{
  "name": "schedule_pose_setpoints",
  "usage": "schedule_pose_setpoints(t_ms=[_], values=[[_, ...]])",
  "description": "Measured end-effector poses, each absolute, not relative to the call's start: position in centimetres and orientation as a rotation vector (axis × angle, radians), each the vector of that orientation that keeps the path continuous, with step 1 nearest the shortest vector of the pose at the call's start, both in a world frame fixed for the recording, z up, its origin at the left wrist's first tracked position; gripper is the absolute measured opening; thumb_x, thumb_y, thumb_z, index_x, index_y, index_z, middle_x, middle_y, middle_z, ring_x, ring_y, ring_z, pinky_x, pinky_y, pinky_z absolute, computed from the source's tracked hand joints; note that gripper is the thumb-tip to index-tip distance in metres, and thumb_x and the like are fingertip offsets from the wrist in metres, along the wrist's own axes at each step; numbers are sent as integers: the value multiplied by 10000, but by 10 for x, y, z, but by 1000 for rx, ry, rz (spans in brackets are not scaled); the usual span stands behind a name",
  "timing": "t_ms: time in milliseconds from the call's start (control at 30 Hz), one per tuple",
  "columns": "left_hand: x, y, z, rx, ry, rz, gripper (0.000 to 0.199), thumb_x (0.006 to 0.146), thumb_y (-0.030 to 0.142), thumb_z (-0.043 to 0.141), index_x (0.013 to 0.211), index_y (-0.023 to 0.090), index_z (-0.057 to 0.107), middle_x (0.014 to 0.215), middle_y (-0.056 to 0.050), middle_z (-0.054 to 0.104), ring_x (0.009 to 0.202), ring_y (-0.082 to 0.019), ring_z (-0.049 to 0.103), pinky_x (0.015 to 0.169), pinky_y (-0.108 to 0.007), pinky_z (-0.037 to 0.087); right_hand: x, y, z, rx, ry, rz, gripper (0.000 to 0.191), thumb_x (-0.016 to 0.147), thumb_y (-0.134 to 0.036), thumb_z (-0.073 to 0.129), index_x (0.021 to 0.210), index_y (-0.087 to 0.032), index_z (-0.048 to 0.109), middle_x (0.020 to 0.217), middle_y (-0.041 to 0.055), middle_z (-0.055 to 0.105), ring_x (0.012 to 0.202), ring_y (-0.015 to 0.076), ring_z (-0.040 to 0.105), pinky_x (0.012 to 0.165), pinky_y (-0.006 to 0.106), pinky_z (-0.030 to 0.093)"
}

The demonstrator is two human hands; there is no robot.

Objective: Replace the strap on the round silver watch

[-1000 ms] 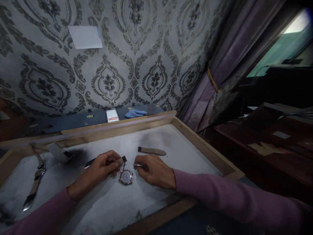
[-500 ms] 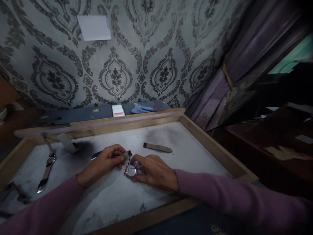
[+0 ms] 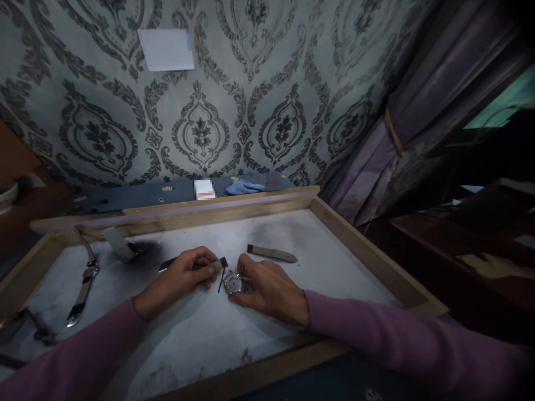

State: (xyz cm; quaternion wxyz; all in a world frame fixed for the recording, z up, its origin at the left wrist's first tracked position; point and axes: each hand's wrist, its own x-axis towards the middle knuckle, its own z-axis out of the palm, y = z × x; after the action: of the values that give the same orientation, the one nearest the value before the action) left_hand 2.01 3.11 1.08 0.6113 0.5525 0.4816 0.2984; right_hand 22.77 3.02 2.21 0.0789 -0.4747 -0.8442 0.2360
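My left hand (image 3: 192, 273) pinches a short grey-beige watch strap piece (image 3: 220, 264) with a dark end. A thin dark tool (image 3: 221, 280) points down from under that hand's fingertips; which fingers hold it is hidden. Close by on the right, my right hand (image 3: 267, 285) is closed on a round silver watch case (image 3: 233, 283), its pale dial facing up, with thumb and index finger at its edge. The case and the strap piece look apart. A longer strap piece (image 3: 273, 254) with holes lies flat behind my right hand.
All this is inside a shallow wood-rimmed tray (image 3: 355, 239) with a white base. A wristwatch (image 3: 86, 278) and a pale curved strap (image 3: 119, 244) lie at its left. A blue cloth (image 3: 244, 186) and a small box (image 3: 204, 189) sit behind the far rim.
My right hand has drawn the watch case slightly right and up, away from the strap piece. More of the thin dark tool shows between the hands. The view has shifted a little.
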Motion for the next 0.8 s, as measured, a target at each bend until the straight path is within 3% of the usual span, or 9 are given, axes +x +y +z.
schedule_pose_setpoints(t_ms=[367,500,600,700,800], values=[[19,32,10,1262,1109,692,259,714,327,711,861,165,573,693,2,617,551,-110,528,451,-205,271,231,33,19,-1384,-2517,689,501,750,-620,670,924,-167,547,724,38,643,643,202,585,525,264,256],[20,32,11,1272,1120,692,259,712,330,707,857,159,577,689,3,611,551,-105,524,442,-201,254,236,40,19,-1343,-2403,828,263,814,-387,646,924,-177,534,620,-35,552,562,142,502,525,245,272],[20,32,11,1275,1132,687,261,704,326,708,859,159,583,679,3,613,538,-101,519,424,-194,230,239,45,18,-1262,-2336,922,65,830,-169,529,895,-170,536,651,-28,553,582,133,491,561,244,322],[20,31,12,1277,1137,690,256,705,324,704,860,161,580,672,9,605,535,-98,523,418,-189,222,242,49,15,-1151,-2285,1009,117,840,-101,461,890,-160,549,761,14,601,665,147,527,626,257,381],[21,31,12,1282,1135,688,248,712,325,695,860,164,577,677,12,599,538,-97,522,414,-188,218,243,51,12,-1082,-2178,1200,125,870,-97,437,900,-158,541,720,1,581,629,132,507,601,245,392]])
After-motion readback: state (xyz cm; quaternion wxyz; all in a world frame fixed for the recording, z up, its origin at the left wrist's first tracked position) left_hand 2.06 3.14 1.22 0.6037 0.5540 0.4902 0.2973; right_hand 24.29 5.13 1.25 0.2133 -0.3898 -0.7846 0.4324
